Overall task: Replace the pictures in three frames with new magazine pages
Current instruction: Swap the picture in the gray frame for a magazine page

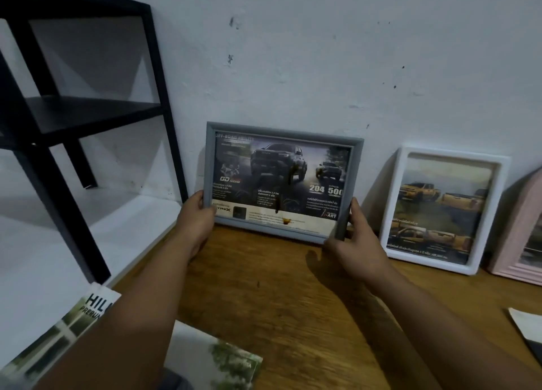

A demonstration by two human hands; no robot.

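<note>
On the wooden table [293, 301], against the white wall [322, 52], you hold the grey picture frame [281, 131] upright with its truck advert page, your left hand [196, 222] gripping its left edge and your right hand [357, 243] gripping its lower right corner, the white frame [393, 213] just beside it.

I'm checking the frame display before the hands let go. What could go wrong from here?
1. The grey frame is held only at its lower corners by the left hand and right hand; released too upright against the wall, it could tip forward onto the wooden table.
2. The white frame leans close beside it, so a sideways nudge from the right hand might knock it over.
</note>
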